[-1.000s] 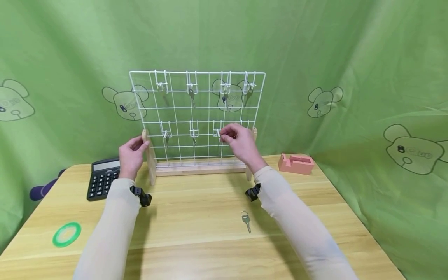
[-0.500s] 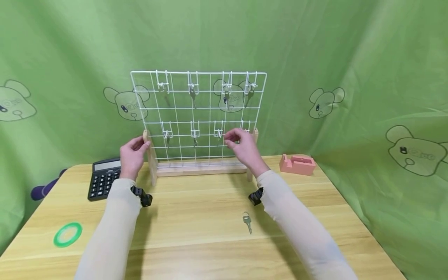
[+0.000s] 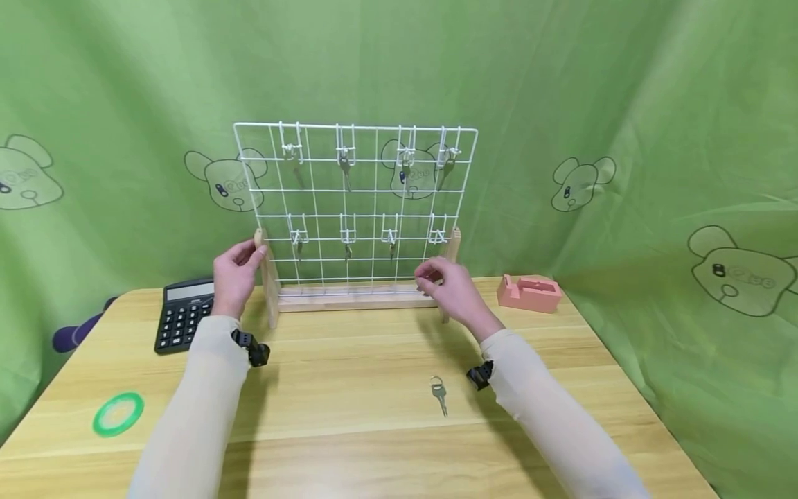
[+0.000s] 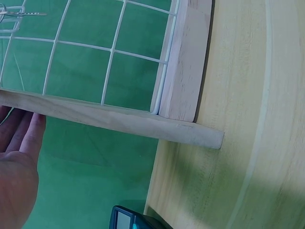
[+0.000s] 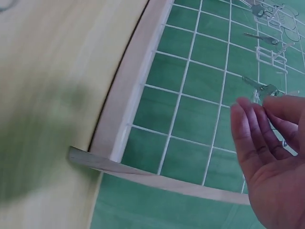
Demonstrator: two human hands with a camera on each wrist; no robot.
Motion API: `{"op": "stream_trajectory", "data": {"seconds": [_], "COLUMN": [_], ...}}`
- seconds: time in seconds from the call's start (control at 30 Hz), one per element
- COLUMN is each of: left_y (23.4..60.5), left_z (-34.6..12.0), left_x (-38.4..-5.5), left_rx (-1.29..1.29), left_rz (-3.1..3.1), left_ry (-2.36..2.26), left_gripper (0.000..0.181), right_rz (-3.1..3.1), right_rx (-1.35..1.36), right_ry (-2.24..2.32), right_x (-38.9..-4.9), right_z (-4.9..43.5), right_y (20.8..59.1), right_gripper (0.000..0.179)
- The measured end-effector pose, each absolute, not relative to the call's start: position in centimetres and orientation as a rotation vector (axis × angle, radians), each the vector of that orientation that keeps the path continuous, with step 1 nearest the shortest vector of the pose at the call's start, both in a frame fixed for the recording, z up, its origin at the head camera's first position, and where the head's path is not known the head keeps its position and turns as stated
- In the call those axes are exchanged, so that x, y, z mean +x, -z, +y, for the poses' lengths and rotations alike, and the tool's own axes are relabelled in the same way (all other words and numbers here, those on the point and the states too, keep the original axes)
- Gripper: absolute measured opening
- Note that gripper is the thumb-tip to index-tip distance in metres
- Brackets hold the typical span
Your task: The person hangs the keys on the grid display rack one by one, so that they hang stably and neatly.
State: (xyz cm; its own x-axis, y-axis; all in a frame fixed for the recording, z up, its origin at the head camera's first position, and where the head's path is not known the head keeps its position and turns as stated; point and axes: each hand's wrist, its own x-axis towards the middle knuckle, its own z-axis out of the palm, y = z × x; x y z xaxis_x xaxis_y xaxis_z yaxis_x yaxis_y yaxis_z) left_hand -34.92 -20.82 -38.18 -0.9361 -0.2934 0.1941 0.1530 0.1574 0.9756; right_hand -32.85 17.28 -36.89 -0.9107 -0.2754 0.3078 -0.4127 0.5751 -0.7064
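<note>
A white wire grid rack [image 3: 374, 201] stands upright in a wooden frame, with several keys hanging from its hooks in two rows. At its left side post [image 3: 268, 284] my left hand [image 3: 235, 277] grips the wood between thumb and fingers; the left wrist view shows fingers [image 4: 31, 136] behind it. My right hand [image 3: 454, 285] is in front of the rack's lower right part, fingers loosely bent, holding nothing visible. A key [image 3: 392, 242] hangs on the lower row's third hook, while the lower right hook [image 3: 438, 234] bears no visible key. Another key [image 3: 439, 396] with a ring lies on the table.
A black calculator [image 3: 183, 315] lies left of the rack, partly behind my left hand. Nearer the left edge is a green ring [image 3: 118, 414]. A pink tape dispenser [image 3: 528, 294] stands at the right. Green curtain [image 3: 511, 83] hangs behind the table [image 3: 337, 416].
My right hand has left the key on the lower third hook and moved right, down and back from the rack. The left hand keeps its hold on the post.
</note>
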Motion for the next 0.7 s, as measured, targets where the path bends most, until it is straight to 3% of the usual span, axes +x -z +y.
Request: {"op": "stream_trajectory", "data": {"seconds": [0.7], "left_y": [37.5], "left_z": [-20.4], "left_x": [-34.9], "left_rx": [0.089], "left_rz": [-2.022], "left_ry": [1.836], "left_gripper": [0.041], "right_rz": [-3.038], "right_rx": [0.756], "right_ry": [-1.013], "right_x": [-27.9], "right_z": [21.4], "right_y": [41.5], "right_gripper": [0.018]}}
